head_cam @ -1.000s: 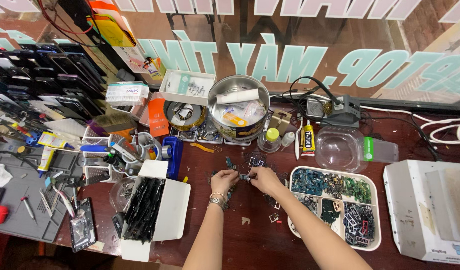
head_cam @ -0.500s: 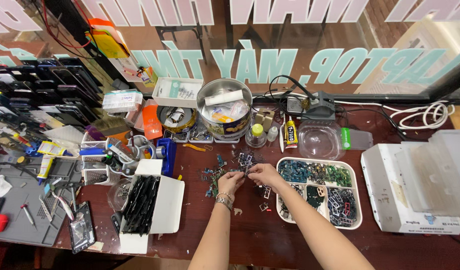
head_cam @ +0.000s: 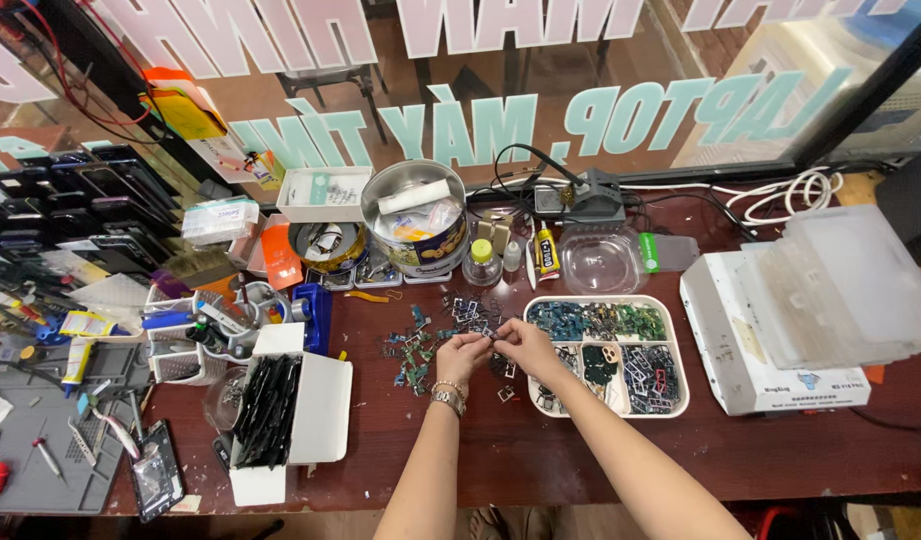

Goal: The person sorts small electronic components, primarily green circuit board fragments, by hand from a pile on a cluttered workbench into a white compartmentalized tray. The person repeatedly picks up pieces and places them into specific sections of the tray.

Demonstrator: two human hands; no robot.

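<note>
Both hands shifted twd tray (head_cam: 680, 400), left hand (head_cam: 462, 356) & right hand (head_cam: 525, 345) pinching small part (head_cam: 493, 342) together

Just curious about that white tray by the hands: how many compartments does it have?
4 show in the white tray: one long along the top, three below. The right hand hides part of the lower left.

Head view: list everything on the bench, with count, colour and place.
Tray: one, white, divided, right of the hands, holding small parts.
Loose parts: many, teal and dark, left of the hands.
Tin: one, silver, behind the parts.
Open box: one, white, holding black strips, left.
Clear bowl: one, behind the tray.
Glue tube: one, yellow and black, beside the bowl.
White case: one, far right.
Grey mat: one, far left, with tools.
Left hand: one, fingers pinching a small part.
Right hand: one, touching the same part.
</note>
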